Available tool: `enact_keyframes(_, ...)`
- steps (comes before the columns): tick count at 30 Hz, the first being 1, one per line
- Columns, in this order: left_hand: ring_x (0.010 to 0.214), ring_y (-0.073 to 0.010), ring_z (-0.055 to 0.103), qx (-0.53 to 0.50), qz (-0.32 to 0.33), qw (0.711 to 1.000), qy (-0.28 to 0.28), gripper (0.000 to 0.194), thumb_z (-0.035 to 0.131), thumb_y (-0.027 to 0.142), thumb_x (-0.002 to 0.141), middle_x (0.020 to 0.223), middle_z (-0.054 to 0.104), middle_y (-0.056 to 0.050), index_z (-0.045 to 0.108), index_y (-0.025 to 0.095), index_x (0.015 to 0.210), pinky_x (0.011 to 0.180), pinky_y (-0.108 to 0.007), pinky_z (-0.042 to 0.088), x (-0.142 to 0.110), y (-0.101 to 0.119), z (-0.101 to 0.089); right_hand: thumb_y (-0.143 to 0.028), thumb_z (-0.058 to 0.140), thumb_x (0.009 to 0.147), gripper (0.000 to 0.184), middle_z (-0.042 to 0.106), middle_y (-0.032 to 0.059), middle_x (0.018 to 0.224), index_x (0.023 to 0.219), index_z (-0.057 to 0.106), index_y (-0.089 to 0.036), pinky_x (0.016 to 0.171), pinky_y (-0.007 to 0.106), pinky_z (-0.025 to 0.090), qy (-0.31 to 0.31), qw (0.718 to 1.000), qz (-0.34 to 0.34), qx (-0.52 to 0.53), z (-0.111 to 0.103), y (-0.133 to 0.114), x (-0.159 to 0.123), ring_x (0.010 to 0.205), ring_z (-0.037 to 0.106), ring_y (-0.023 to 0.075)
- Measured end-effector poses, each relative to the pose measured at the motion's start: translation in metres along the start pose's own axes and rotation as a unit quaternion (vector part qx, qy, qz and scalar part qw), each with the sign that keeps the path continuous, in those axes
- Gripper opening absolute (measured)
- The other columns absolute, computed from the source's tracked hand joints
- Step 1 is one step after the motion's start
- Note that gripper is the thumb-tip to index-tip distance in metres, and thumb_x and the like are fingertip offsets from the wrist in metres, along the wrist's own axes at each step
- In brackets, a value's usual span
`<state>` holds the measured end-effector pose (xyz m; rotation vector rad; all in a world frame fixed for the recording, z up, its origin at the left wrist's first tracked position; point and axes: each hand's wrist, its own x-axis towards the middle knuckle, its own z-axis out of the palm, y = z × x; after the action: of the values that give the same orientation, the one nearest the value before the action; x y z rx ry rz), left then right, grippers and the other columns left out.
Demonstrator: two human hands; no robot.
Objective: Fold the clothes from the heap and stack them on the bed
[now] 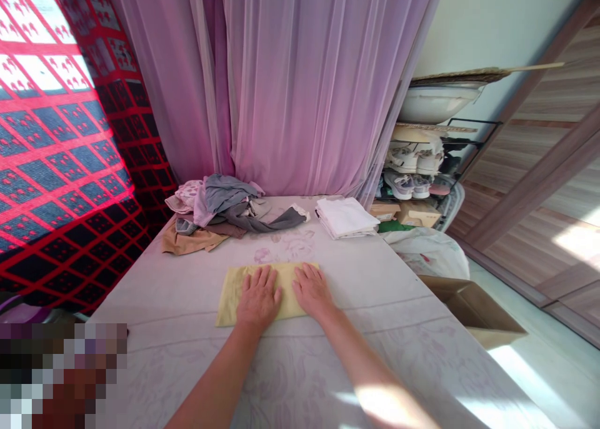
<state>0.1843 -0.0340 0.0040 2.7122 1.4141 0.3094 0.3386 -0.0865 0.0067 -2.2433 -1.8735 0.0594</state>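
A yellow cloth (288,304), folded into a flat rectangle, lies on the pale flowered table cover (187,360). My left hand (259,296) rests flat on its left half, fingers spread and pointing away from me. On the right end of the cloth lies my right hand (313,289), palm down with the fingers stretched out. Neither hand grips anything. Parts of the cloth under both palms are hidden. Farther back on the right sits a stack of folded white cloth (345,216). A loose heap of crumpled clothes (229,201) lies at the back left.
Purple curtains (304,91) hang behind the far edge. To the right stand a shoe rack (412,160) and an open cardboard box (478,310) on the floor. A red-and-black patterned cloth (60,160) hangs at the left. The lower left corner is pixelated.
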Motion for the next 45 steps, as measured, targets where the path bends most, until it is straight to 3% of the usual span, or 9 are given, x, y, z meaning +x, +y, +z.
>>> enact_keyframes(2,0.140,-0.0280,0.033,-0.001,0.001,1.000,0.001,0.050,0.038,0.037,0.094,0.151,0.039,-0.008,0.047,0.021,0.140,0.113,-0.053,0.025,0.000,0.000,0.000,-0.033,0.033,0.097,0.046,0.041,0.0099,0.149,0.138,0.048,-0.021,0.112,0.045,0.023,0.008,1.000,0.008,0.009,0.001,-0.015,0.002,0.136,0.034,0.0239)
enact_keyframes(5,0.140,-0.0278,0.033,-0.001,0.000,1.000,-0.005,0.050,0.037,0.035,0.093,0.151,0.039,-0.008,0.047,0.020,0.140,0.113,-0.053,0.026,0.000,0.000,-0.001,-0.032,0.032,0.097,0.045,0.040,0.0062,0.150,0.139,0.047,-0.024,0.113,0.046,0.019,0.001,0.999,-0.043,0.018,0.004,-0.026,0.001,0.139,0.029,0.0220)
enact_keyframes(9,0.140,-0.0266,0.033,0.001,-0.003,1.000,-0.010,0.050,0.036,0.034,0.093,0.152,0.038,-0.006,0.046,0.021,0.140,0.114,-0.051,0.025,0.000,0.000,-0.002,-0.037,0.033,0.097,0.046,0.040,0.0059,0.150,0.140,0.047,-0.024,0.112,0.043,0.021,-0.002,0.999,-0.051,0.003,0.005,-0.013,-0.004,0.138,0.030,0.0222)
enact_keyframes(13,0.140,-0.0260,0.033,-0.003,-0.005,1.000,-0.015,0.051,0.037,0.037,0.093,0.152,0.038,-0.006,0.045,0.022,0.141,0.114,-0.051,0.024,0.000,0.000,-0.003,-0.038,0.031,0.098,0.049,0.037,0.0104,0.151,0.142,0.045,-0.021,0.111,0.045,0.022,0.000,1.000,0.016,-0.019,0.004,0.008,-0.009,0.139,0.028,0.0253)
enact_keyframes(19,0.141,-0.0256,0.030,-0.005,-0.012,1.000,-0.028,0.052,0.037,0.036,0.093,0.153,0.036,-0.005,0.044,0.022,0.142,0.115,-0.051,0.022,0.003,-0.002,-0.003,-0.039,0.029,0.098,0.050,0.032,0.0097,0.154,0.144,0.041,-0.022,0.112,0.049,0.019,-0.013,0.999,0.039,-0.020,0.007,0.010,-0.009,0.142,0.024,0.0254)
enact_keyframes(25,0.139,-0.0284,0.034,-0.009,-0.014,1.000,-0.006,0.045,0.040,0.031,0.093,0.149,0.043,-0.009,0.053,0.019,0.134,0.114,-0.053,0.023,0.001,0.021,-0.007,-0.037,0.031,0.097,0.049,0.034,0.0110,0.152,0.143,0.043,-0.022,0.111,0.050,0.022,0.003,0.999,0.032,-0.033,0.008,0.009,-0.010,0.140,0.025,0.0256)
enact_keyframes(29,0.139,-0.0279,0.035,-0.035,0.020,0.999,0.000,0.049,0.034,0.043,0.096,0.147,0.045,-0.009,0.050,0.020,0.136,0.114,-0.053,0.024,-0.004,0.032,-0.003,-0.034,0.032,0.097,0.048,0.037,0.0122,0.151,0.141,0.045,-0.021,0.110,0.050,0.024,0.005,0.999,0.027,-0.031,0.008,0.010,-0.010,0.139,0.028,0.0265)
enact_keyframes(35,0.141,-0.0262,0.031,-0.019,0.073,0.997,-0.012,0.057,0.032,0.051,0.096,0.151,0.040,-0.009,0.042,0.019,0.142,0.115,-0.047,0.024,-0.012,0.002,-0.007,-0.036,0.031,0.097,0.049,0.036,0.0123,0.151,0.142,0.044,-0.022,0.110,0.051,0.023,0.004,0.999,0.025,-0.027,0.010,0.010,-0.010,0.140,0.027,0.0270)
enact_keyframes(45,0.142,-0.0251,0.029,-0.049,0.019,0.999,0.008,0.058,0.031,0.050,0.096,0.152,0.037,-0.011,0.040,0.017,0.143,0.116,-0.045,0.026,-0.021,-0.060,0.001,-0.037,0.029,0.097,0.051,0.032,0.0121,0.153,0.144,0.041,-0.021,0.111,0.051,0.019,-0.014,0.999,0.032,-0.025,0.011,0.012,-0.009,0.141,0.024,0.0263)
